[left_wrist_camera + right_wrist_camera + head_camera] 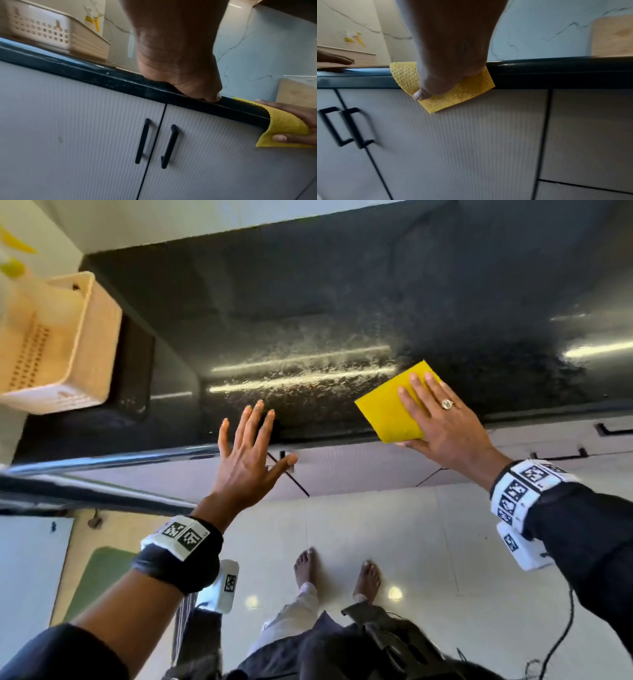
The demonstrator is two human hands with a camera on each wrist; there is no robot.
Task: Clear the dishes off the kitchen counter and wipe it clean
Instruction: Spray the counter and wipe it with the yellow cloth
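Observation:
A black stone counter point(308, 302) carries a pale wet smear point(308, 361) across its middle. My right hand point(442, 419) presses a yellow cloth point(383, 409) flat near the front edge with straight fingers. The cloth point(467, 93) drapes over the rounded edge, and my thumb point(421, 94) lies on the hanging part. My left hand point(253, 440) is spread, its fingertips on the counter's front edge point(102, 79) to the left of the cloth point(283, 125), holding nothing. No dishes show on the visible counter.
A beige perforated basket point(58, 344) stands at the counter's left end, with a spray bottle point(90, 19) behind it. A wooden board point(612, 36) leans on the marble wall at the right. Ribbed white cabinet doors with black handles point(144, 140) sit below. My bare feet point(308, 570) stand on the tiled floor.

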